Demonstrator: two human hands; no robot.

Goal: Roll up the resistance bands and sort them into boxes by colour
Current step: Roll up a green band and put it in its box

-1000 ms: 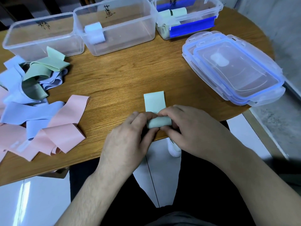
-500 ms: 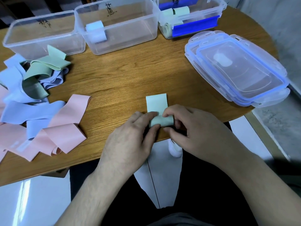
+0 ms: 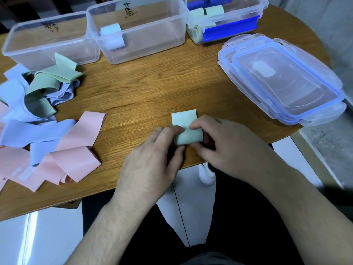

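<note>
- Head view: the left hand (image 3: 150, 159) and the right hand (image 3: 225, 150) meet at the near edge of the round wooden table (image 3: 152, 88), each pinching one end of a pale green rubber resistance band (image 3: 188, 134) that is mostly rolled. Fingers lie over the roll and thumbs sit under it, likely so that the coil stays tight while it turns.
- A short flat tail of this band lies on the wood just beyond the fingers, so I judge the rolling nearly done.
- Three clear plastic boxes stand in a row at the far edge, within reach for sorting. The right box (image 3: 248, 8), with blue clips, already holds pale green rolls (image 3: 214, 10), so it is the likely home for this one.
- The middle box (image 3: 172, 35) holds one light blue roll (image 3: 112, 37); the left box (image 3: 28, 52) shows no roll.
- A loose heap of unrolled bands, blue (image 3: 23, 132), pink (image 3: 76, 159) and green (image 3: 51, 81), waits at the left.
- Clear stacked lids with blue rims (image 3: 282, 81) lie at the right, set aside so that the boxes stay open.
</note>
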